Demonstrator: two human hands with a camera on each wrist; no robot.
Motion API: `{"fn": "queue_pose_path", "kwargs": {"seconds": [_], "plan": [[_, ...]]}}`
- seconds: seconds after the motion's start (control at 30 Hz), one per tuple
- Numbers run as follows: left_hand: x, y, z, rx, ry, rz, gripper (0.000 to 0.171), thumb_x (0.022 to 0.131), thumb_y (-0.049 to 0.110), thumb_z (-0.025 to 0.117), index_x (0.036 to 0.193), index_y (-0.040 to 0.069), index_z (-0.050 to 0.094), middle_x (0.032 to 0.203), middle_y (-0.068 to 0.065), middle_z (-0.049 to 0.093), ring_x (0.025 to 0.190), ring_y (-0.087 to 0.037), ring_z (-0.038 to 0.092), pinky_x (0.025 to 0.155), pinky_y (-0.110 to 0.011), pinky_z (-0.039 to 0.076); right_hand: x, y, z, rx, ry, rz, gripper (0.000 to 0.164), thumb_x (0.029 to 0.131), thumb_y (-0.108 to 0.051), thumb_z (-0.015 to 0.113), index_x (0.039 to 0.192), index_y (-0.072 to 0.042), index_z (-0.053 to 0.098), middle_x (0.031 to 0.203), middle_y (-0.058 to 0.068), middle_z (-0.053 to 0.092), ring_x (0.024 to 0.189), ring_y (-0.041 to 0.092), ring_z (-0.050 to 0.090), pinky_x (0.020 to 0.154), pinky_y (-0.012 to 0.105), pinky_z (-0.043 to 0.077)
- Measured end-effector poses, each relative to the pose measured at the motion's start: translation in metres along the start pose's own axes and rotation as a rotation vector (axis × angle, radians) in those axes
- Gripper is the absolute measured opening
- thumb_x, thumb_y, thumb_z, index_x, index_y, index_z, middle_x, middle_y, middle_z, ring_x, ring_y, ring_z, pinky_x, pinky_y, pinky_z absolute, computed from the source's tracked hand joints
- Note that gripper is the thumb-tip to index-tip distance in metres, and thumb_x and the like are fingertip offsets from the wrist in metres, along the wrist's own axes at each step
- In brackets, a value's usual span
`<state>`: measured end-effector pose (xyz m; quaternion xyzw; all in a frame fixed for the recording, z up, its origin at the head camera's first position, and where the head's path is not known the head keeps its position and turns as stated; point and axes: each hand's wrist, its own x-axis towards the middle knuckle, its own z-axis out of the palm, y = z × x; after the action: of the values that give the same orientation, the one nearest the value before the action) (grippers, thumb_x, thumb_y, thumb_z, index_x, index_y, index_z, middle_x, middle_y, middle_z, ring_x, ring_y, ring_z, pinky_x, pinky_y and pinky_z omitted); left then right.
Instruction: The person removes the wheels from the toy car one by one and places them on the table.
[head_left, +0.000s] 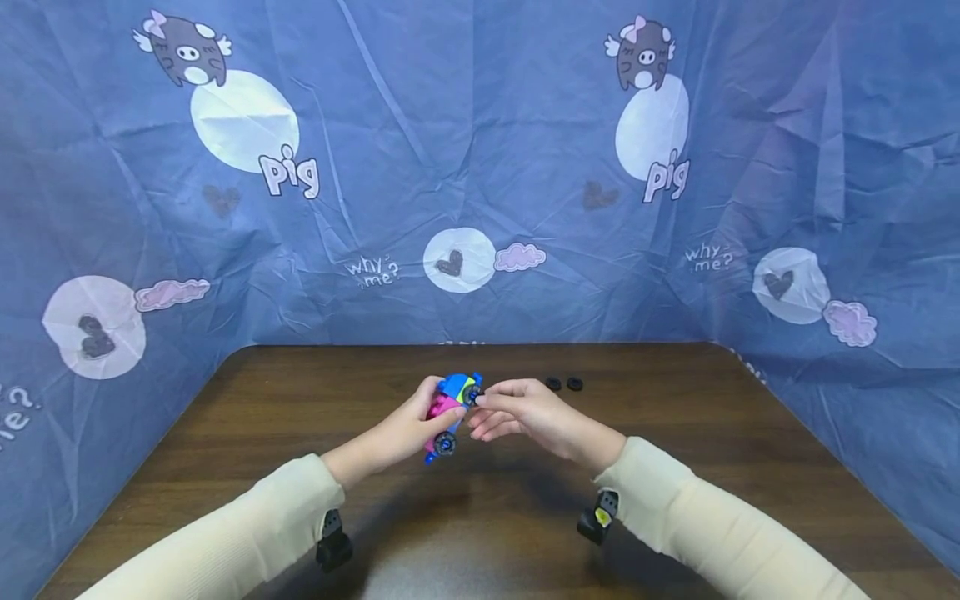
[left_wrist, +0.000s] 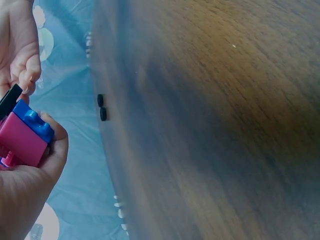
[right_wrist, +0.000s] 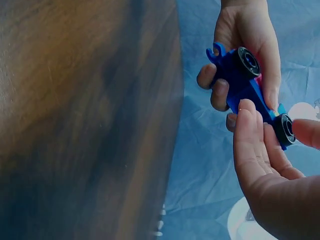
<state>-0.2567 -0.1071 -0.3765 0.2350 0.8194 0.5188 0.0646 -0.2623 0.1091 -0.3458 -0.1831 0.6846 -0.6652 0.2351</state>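
Toy car (right_wrist: pixel 244 95) in blue and pink is held above the tabletop (head_left: pixel 472 533) between two hands; seen from the head, its length slants from seven o'clock up to one o'clock. Left hand (head_left: pixel 416 421) comes in from eight o'clock and grips the body: its fingers curl around the far side and onto the blue underside, while the thumb lies along the near side. Right hand (head_left: pixel 536 415) reaches in from four o'clock. Its thumb tip meets the outer face of the upper wheel (right_wrist: pixel 286 129), at the car's one o'clock end, with the index finger close behind, so these two fingers are nearly together in a pinch on that wheel. The other fingers of this hand stretch out fairly straight, beside the car's underside. A lower wheel (head_left: pixel 445 443) sits toward the car's six o'clock end, clear of the right hand.

Past the right hand, toward one o'clock, a black round piece (head_left: pixel 552 383) and its twin (head_left: pixel 574 383) lie close together near the far edge. Cream sleeves (head_left: pixel 232 525) cover both forearms. At twelve o'clock hangs a blue cloth (head_left: pixel 405 200) printed with winged pigs, hearts and lettering.
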Motion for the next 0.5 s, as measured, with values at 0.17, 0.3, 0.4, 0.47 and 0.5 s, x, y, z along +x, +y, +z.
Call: {"fn": "queue_pose_path", "kwargs": {"seconds": [0.17, 0.3, 0.4, 0.47, 0.5], "plan": [[0.0013, 0.0029, -0.0004, -0.029, -0.013, 0.021, 0.046, 0.098, 0.024, 0.058, 0.131, 0.000, 0.036, 0.109, -0.019, 0.060, 0.093, -0.021, 0.062, 0.080, -0.035, 0.055, -0.0013, -0.0030, -0.0030, -0.098, 0.016, -0.004, 0.029, 0.096, -0.016, 0.060, 0.107, 0.010, 0.059, 0.089, 0.018, 0.072, 0.075, 0.018, 0.072, 0.081, 0.043, 0.058], [0.0020, 0.0048, 0.0016, -0.063, -0.015, 0.053, 0.045, 0.096, 0.018, 0.060, 0.130, -0.001, 0.036, 0.105, -0.021, 0.062, 0.085, -0.019, 0.061, 0.071, -0.030, 0.054, -0.0013, -0.0011, -0.0058, -0.173, 0.022, -0.026, 0.029, 0.095, -0.018, 0.062, 0.104, 0.010, 0.060, 0.088, 0.019, 0.071, 0.072, 0.018, 0.071, 0.077, 0.042, 0.058], [0.0028, 0.0062, 0.0031, -0.062, -0.013, 0.075, 0.045, 0.096, 0.016, 0.060, 0.130, -0.001, 0.036, 0.104, -0.021, 0.062, 0.083, -0.017, 0.060, 0.069, -0.028, 0.053, -0.0012, -0.0001, -0.0064, -0.242, 0.021, -0.059, 0.028, 0.094, -0.019, 0.063, 0.102, 0.008, 0.060, 0.083, 0.014, 0.071, 0.068, 0.018, 0.070, 0.072, 0.042, 0.059], [0.0033, 0.0068, 0.0040, -0.057, -0.008, 0.078, 0.044, 0.096, 0.016, 0.061, 0.129, -0.002, 0.037, 0.104, -0.021, 0.063, 0.083, -0.016, 0.060, 0.070, -0.028, 0.054, -0.0014, 0.0002, -0.0064, -0.284, 0.020, -0.083, 0.028, 0.095, -0.020, 0.063, 0.100, 0.007, 0.059, 0.080, 0.010, 0.070, 0.065, 0.018, 0.069, 0.070, 0.046, 0.058], [0.0034, 0.0071, 0.0043, -0.054, -0.005, 0.076, 0.044, 0.096, 0.016, 0.061, 0.128, -0.002, 0.037, 0.103, -0.021, 0.063, 0.083, -0.016, 0.060, 0.070, -0.028, 0.054, -0.0017, 0.0000, -0.0062, -0.309, 0.020, -0.092, 0.029, 0.095, -0.021, 0.062, 0.099, 0.008, 0.059, 0.078, 0.007, 0.069, 0.064, 0.018, 0.068, 0.069, 0.045, 0.059]]}}
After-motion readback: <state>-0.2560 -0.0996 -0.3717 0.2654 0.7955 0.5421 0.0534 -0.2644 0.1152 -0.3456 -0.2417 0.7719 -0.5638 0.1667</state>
